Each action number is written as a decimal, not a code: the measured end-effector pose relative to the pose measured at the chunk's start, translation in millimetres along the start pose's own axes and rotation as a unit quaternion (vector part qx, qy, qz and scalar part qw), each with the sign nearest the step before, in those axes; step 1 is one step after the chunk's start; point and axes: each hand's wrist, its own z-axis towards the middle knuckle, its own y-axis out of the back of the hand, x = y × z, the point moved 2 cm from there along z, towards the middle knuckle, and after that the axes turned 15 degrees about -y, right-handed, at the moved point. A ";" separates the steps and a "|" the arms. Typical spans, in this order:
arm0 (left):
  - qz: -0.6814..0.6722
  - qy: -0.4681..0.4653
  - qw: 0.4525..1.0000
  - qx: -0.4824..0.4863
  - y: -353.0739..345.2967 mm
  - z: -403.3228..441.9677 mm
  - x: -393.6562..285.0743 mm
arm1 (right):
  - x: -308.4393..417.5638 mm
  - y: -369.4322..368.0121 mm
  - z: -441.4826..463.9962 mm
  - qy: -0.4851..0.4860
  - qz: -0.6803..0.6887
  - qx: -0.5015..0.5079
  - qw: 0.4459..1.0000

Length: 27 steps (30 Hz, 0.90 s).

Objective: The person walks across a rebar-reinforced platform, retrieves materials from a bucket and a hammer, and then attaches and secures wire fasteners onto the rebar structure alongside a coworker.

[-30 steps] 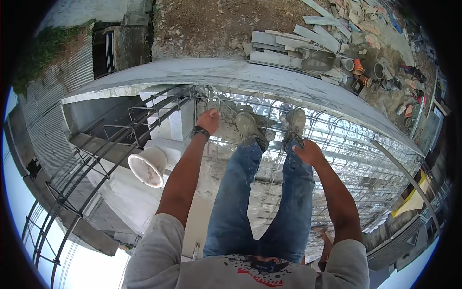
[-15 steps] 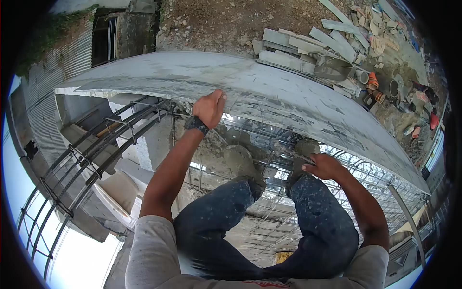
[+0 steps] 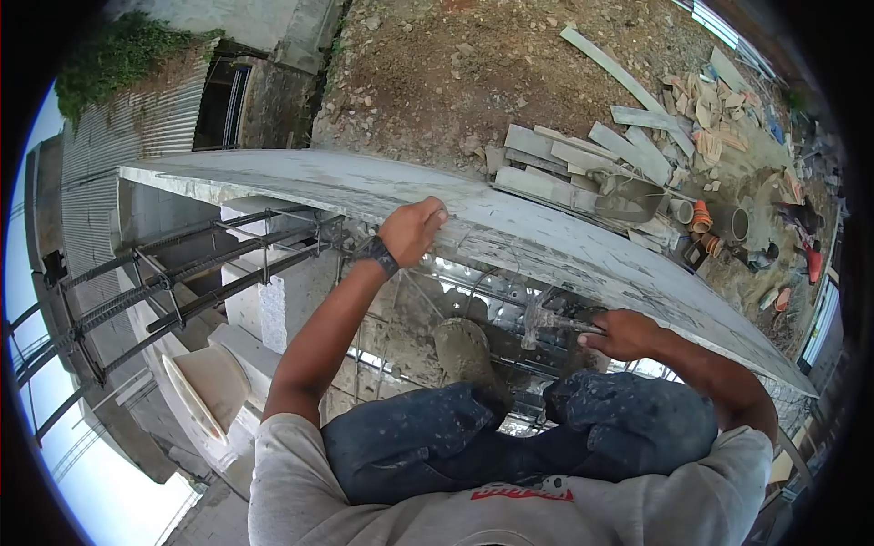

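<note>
My left hand (image 3: 414, 232), with a dark watch (image 3: 376, 256) at the wrist, grips the upper edge of a long, grey, cement-smeared formwork panel (image 3: 510, 207). In my right hand (image 3: 624, 335) is a hammer (image 3: 546, 320) crusted with cement. Its head points left, over the steel bars behind the panel and a little apart from the panel's inner face. Two mud-coated boots, the left one (image 3: 464, 350) plainer to see, stand among the bars below. My fingertips on the panel's far side are partly hidden.
A rebar cage (image 3: 164, 282) juts out at the left, above a pale tub (image 3: 208, 387). Beyond the panel, the ground lies lower, with stacked boards (image 3: 546, 173), a wheelbarrow (image 3: 628, 197), buckets (image 3: 701, 217) and rubble. A person in red (image 3: 808, 259) is at the far right.
My view has tilted up and my knees have come closer together. The hammer, blurred before, now shows clearly with its head to the left. My left hand keeps hold of the panel's edge.
</note>
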 end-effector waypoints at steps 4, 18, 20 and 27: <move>0.133 -0.014 0.988 -0.074 13.2 -27.7 14.5 | 30.6 68.8 -38.7 0.155 0.039 0.050 0.986; 0.148 0.079 0.982 -0.090 4.4 -43.8 21.9 | 100.0 74.9 119.2 0.141 0.213 -0.224 0.941; 0.160 0.075 0.979 -0.098 4.0 -45.1 19.8 | 112.9 95.1 89.6 0.096 0.319 -0.158 0.929; 0.147 0.047 0.982 -0.107 -3.8 -44.9 31.2 | 115.8 82.0 106.2 0.170 0.156 -0.313 0.921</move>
